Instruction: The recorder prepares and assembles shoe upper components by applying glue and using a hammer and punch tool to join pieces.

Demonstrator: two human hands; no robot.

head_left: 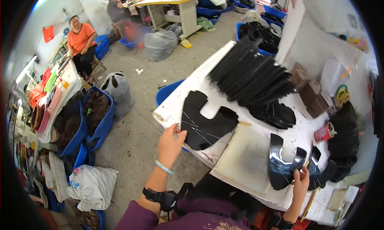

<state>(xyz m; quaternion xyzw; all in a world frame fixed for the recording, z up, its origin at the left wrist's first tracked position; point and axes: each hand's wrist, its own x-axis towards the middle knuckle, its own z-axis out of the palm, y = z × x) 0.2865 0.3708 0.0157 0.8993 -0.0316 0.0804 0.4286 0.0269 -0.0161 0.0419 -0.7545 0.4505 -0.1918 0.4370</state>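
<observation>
On the left edge of the white table lies a matte black cut piece (206, 128), U-shaped with pale lines across it. My left hand (172, 142) pinches its left edge between thumb and fingers. At the right, a glossy black U-shaped piece (280, 168) overlaps the board's right side. My right hand (301, 182) is closed at that piece's lower right edge, thumb against it; the fingers are partly hidden. A thin yellowish stick (307, 163) shows just above these fingers; whether they touch it I cannot tell. Another glossy black piece (314, 160) lies beside them.
A pale stained board (244, 162) lies before me. Behind it are fanned stacked black pieces (248, 72). A red can (324, 132), brown blocks (310, 96) and another black stack (343, 138) stand at right. Blue bins (98, 114) line the floor at left; a seated person (81, 40) is beyond.
</observation>
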